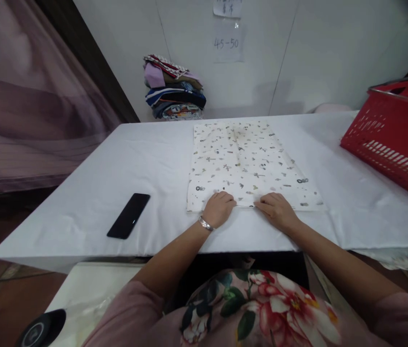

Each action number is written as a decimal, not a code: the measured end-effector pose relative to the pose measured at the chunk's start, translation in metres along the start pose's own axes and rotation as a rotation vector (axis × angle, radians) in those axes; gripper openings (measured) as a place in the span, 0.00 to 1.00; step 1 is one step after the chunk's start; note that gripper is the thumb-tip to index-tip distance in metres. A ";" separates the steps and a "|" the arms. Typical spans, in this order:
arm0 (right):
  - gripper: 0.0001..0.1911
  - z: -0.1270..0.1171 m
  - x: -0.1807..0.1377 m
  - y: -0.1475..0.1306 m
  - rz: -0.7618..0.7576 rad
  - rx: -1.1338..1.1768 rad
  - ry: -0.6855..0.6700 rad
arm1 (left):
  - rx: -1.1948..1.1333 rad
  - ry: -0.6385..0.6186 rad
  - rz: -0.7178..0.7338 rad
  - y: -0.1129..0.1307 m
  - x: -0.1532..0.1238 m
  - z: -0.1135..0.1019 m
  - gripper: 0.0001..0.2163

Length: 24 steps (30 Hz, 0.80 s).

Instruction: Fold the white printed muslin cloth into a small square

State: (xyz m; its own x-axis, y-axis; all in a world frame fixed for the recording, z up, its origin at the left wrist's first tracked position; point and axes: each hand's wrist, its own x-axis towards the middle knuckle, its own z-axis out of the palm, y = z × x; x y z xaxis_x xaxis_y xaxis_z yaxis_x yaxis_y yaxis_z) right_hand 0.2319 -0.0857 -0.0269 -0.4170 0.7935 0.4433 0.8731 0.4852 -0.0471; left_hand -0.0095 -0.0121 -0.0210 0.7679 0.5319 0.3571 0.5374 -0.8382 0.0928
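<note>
A white cloth (240,159) printed with small grey, brown and black motifs lies spread flat on the table, with a yellowish-brown stain near its far end. My left hand (219,208) is closed at the cloth's near edge, fingers curled and thumb turned inward. A silver bracelet (206,223) circles that wrist. A short way to the right, my right hand (277,210) is closed on the same edge, its thumb and forefinger pinching the hem. Some of the fingertips are hidden beneath the hands.
A white tablecloth (160,159) covers the table. A black phone (129,216) lies at left. Folded clothes (175,91) are stacked beyond the far edge. A red plastic basket (395,140) stands at right. Purple curtains (26,96) hang at left.
</note>
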 end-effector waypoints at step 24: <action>0.14 -0.007 0.002 -0.001 0.044 0.077 -0.110 | 0.003 -0.047 -0.106 0.009 0.005 -0.002 0.09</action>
State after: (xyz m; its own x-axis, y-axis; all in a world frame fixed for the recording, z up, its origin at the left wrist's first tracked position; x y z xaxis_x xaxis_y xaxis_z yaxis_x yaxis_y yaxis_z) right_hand 0.2322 -0.0866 -0.0197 -0.4077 0.8479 0.3390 0.8709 0.4726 -0.1348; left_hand -0.0012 -0.0175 -0.0163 0.7217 0.6229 0.3018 0.6177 -0.7764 0.1254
